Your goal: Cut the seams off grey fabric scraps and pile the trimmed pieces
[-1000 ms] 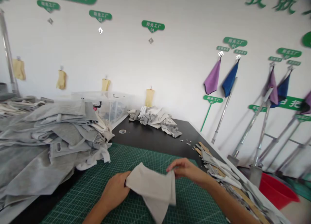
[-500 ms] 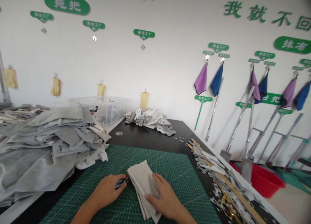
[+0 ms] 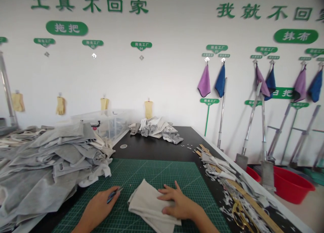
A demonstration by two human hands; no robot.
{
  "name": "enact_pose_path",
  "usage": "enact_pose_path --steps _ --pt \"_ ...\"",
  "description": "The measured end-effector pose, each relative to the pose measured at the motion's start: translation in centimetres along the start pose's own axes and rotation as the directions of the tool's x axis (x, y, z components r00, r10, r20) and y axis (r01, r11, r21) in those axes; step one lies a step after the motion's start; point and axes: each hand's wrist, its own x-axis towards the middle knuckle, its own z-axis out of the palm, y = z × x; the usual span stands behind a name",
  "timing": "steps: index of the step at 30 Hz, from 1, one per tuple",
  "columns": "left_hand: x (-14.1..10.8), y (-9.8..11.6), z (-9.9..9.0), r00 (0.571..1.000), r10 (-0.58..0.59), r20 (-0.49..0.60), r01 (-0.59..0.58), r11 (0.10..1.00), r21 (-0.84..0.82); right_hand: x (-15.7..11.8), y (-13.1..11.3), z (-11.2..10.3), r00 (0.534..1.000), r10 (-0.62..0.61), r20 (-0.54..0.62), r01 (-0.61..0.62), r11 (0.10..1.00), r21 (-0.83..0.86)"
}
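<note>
My left hand (image 3: 102, 203) is closed around small thread snips (image 3: 113, 194) with a blue handle and a short metal tip, held just above the mat. The tip points away from me, left of a folded off-white cloth (image 3: 144, 201), with a gap between them. That cloth lies in layers on the green cutting mat (image 3: 162, 169), its near end spread a little. My right hand (image 3: 178, 201) rests on the cloth's right side, fingers stretched and spread, palm down.
A tall heap of grey cloth pieces (image 3: 55, 162) covers the left side. Further back are a smaller cloth pile (image 3: 157, 128) and a clear plastic box (image 3: 113, 125). Scraps, a wooden strip (image 3: 243, 196) and gold-handled scissors (image 3: 238, 212) line the right edge. A red basin (image 3: 291, 185) stands beyond.
My left hand with the snips has drawn back to the left, away from the cloth. The cloth has turned and lies flatter. My right hand's fingers have spread. The view has tilted up.
</note>
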Motion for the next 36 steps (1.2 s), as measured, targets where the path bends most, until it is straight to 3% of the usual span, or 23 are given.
enact_pose_path --steps 4,10,12,18,26,36 --pt "-0.3 0.6 0.2 0.999 0.042 0.007 -0.042 0.999 -0.03 -2.1 -0.7 -0.6 0.995 -0.085 0.052 0.086 0.996 -0.027" --pt "-0.4 1.0 0.0 0.999 0.04 0.027 -0.037 0.996 -0.083 -4.7 -3.2 0.7 0.981 -0.122 -0.151 0.112 0.991 -0.071" --pt "-0.4 1.2 -0.1 0.999 0.039 0.036 -0.035 0.994 -0.102 -4.8 -3.7 1.2 0.983 -0.111 -0.146 0.105 0.993 -0.053" --pt "-0.5 1.7 -0.6 0.999 0.028 0.042 -0.021 0.989 -0.146 -4.0 -3.3 2.2 0.991 -0.131 0.013 0.131 0.991 -0.024" --pt "-0.7 3.0 -0.8 0.997 0.052 0.057 -0.036 0.967 -0.253 -4.2 -3.7 3.2 0.997 -0.065 -0.041 0.065 0.998 0.005" --pt "-0.9 5.9 -0.9 0.996 0.083 0.029 -0.062 0.903 -0.425 -3.9 -3.9 3.0 0.994 -0.071 -0.082 0.069 0.997 -0.023"
